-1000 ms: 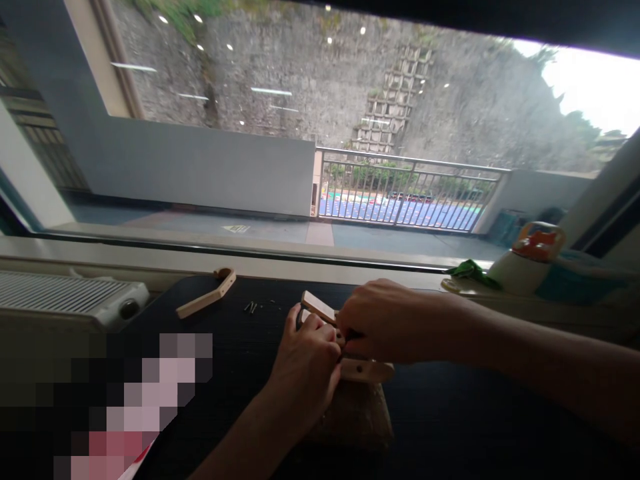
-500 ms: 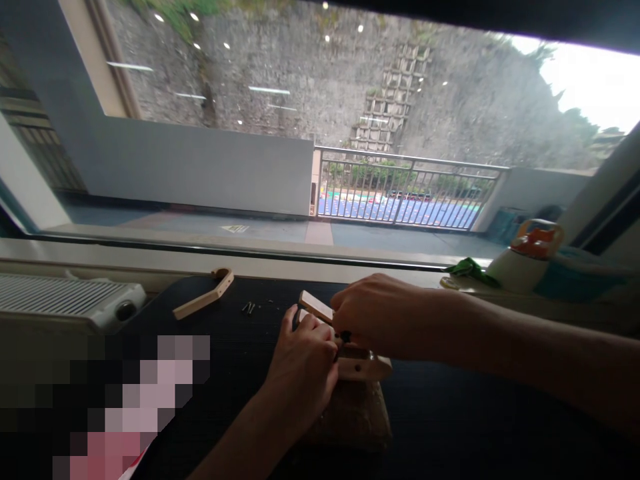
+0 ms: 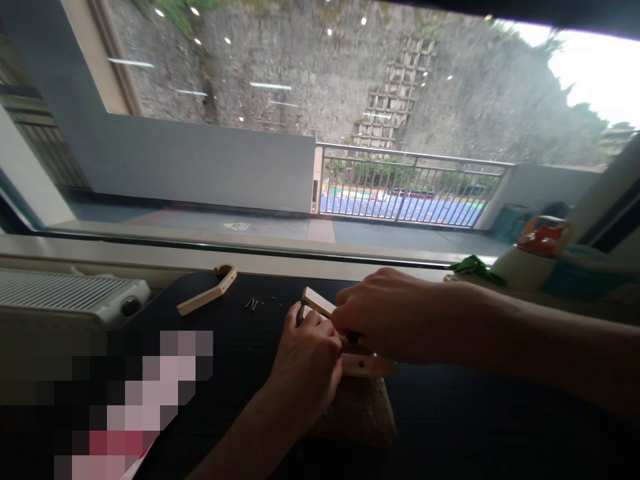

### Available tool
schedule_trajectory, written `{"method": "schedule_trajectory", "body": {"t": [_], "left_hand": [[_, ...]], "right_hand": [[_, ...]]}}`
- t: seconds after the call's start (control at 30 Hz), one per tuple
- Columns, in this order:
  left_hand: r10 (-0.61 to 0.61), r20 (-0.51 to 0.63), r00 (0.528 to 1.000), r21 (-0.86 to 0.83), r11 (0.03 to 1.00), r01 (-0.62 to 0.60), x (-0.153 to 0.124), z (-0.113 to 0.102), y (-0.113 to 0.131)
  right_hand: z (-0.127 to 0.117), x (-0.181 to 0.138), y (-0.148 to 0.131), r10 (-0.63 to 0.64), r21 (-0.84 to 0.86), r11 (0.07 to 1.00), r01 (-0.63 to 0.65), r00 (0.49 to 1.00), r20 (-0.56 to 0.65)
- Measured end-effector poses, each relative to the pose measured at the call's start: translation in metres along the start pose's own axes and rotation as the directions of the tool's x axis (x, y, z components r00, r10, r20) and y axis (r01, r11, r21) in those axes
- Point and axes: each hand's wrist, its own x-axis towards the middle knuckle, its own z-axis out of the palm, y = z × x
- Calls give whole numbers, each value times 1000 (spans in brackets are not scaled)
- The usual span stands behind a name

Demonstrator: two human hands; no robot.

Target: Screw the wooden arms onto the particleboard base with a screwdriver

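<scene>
Pale wood in the middle of it all: the frame sits over a brown block on the dark desk, right between the two hands. Its near bar runs out to the right with a rounded end and one dark round hole in its side. On the far side a flat strip slants up, its top face catching the window light. The middle is covered by the hands, so how bar and strip join, I can't tell.

The left hand clamps the frame from the left, fingers bent over it and drawn close together. In from the right comes the right hand, fingers curled tight around a dark bit; most of that is hidden, and what it is, I can't say.

Over to the left on the desk, a hooked piece of the same pale wood lies with its curl toward the sill. Between it and the left hand, a few thin pins lie loose, near one another. A white radiator flanks the desk on the left; far right, by the window, stand a jug with an orange top and, just beside it, a green cloth.
</scene>
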Motion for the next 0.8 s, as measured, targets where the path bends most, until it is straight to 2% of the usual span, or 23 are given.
{"method": "schedule_trajectory", "body": {"t": [0.27,0.43,0.57,0.8], "left_hand": [[-1,11,1000,-21,1000,1,1,1,-1],[8,20,1000,-7,1000,-8,1,1,-1],[11,8,1000,-7,1000,-11,0,0,-1],[-19,32,999,-20,1000,20,2,-2,0]], "right_hand": [[3,8,8,-56,74,996,58,998,-29],[5,6,12,11,166,986,-5,999,-33],[1,1,5,48,102,994,-46,999,-16],[5,2,3,-56,5,998,56,998,-25]]}}
